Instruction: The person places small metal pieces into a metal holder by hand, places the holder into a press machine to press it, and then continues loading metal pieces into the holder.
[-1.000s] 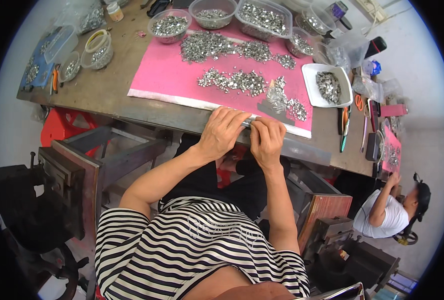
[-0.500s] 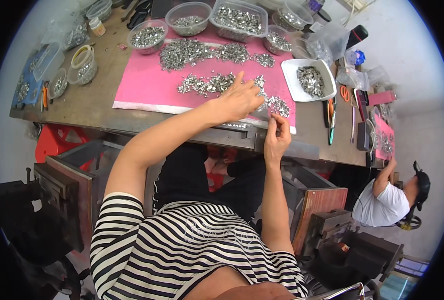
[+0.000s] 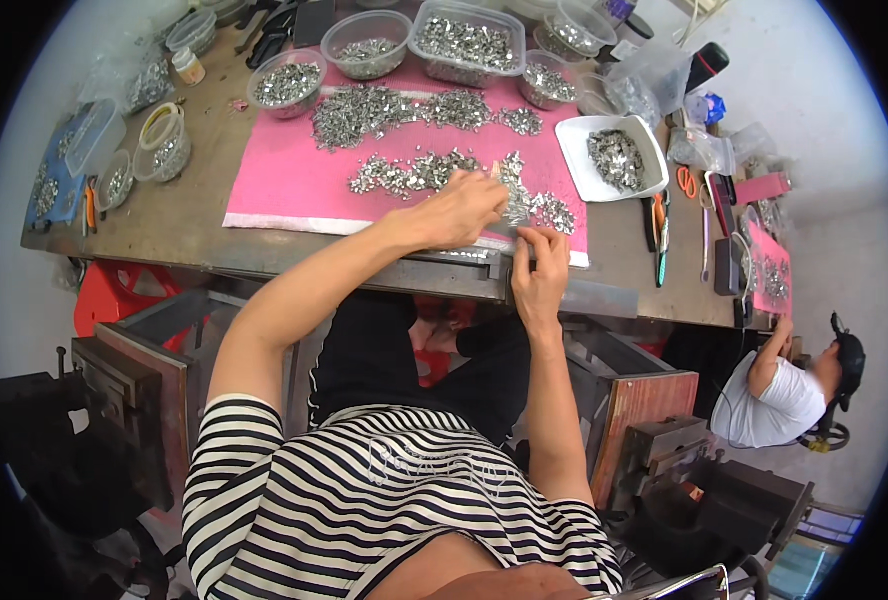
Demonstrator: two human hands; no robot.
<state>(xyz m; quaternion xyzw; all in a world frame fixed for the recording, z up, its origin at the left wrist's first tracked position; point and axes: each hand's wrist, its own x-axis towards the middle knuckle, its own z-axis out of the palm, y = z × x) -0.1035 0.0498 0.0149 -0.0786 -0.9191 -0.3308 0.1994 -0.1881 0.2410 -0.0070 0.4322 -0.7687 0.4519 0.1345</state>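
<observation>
My left hand (image 3: 464, 212) is over the near side of a pink cloth (image 3: 284, 180), its fingers curled and closed; what they hold, if anything, is hidden. Just past it lies a row of small shiny metal pieces (image 3: 404, 176). My right hand (image 3: 541, 278) is at the cloth's front edge, thumb and fingertips bent close together. Anything pinched there is too small to make out. Between and beyond the hands are a narrow heap of metal pieces (image 3: 513, 185) and a small heap (image 3: 552, 212).
Plastic tubs of metal pieces (image 3: 469, 45) line the cloth's far side, behind a larger heap (image 3: 359, 115). A white tray (image 3: 574, 160) stands right, near orange-and-green-handled pliers (image 3: 661, 240). Left are more tubs (image 3: 164, 150). A co-worker (image 3: 769, 395) sits far right.
My left hand has drawn back slightly toward me, its fingers curling in from a stretched position. My right hand has shifted a little left along the cloth's front edge.
</observation>
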